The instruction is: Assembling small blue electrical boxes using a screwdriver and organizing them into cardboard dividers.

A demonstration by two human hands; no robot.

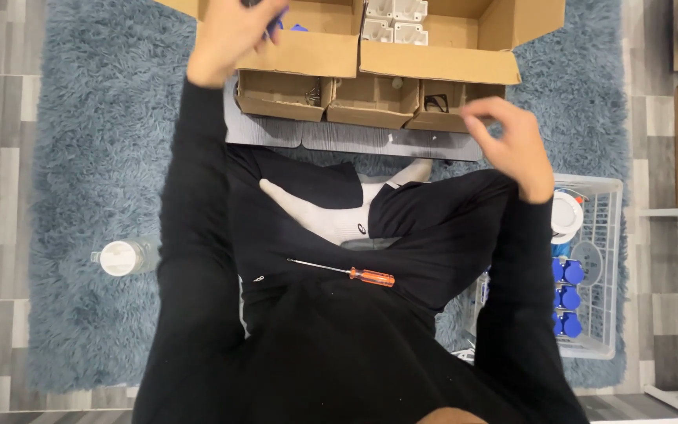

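— What can't we see well here?

— Our left hand (pixel 233 35) is up at the top edge, over the big cardboard box (pixel 433 59). The top of the hand is cut off. A little blue thing (pixel 278 21) peeks out from under our fingers. We are touching it, but we can't tell if our fingers are closed on it. We can't tell what it is or which way it points.

— And our other hand?

— Our right hand (pixel 512 141) hangs over the right end of the three small cardboard trays (pixel 370 100). The fingers are curled, with the tips close together. Is something tiny pinched there? We can't tell.

— What else is around us?

— White plastic parts (pixel 394 20) sit in the big box, cut off at the top. We sit cross-legged on a fluffy blue rug (pixel 96 157), with one white sock (pixel 315 216) showing. A screwdriver (pixel 347 272) with an orange handle lies on our lap, away from both hands. It lies nearly sideways, with the handle to the right and the thin metal tip to the left. A white wire basket (pixel 602 267) with blue round parts (pixel 568 297) stands to the right, partly hidden by our right arm. A water bottle (pixel 123 257) lies on the rug to the left.
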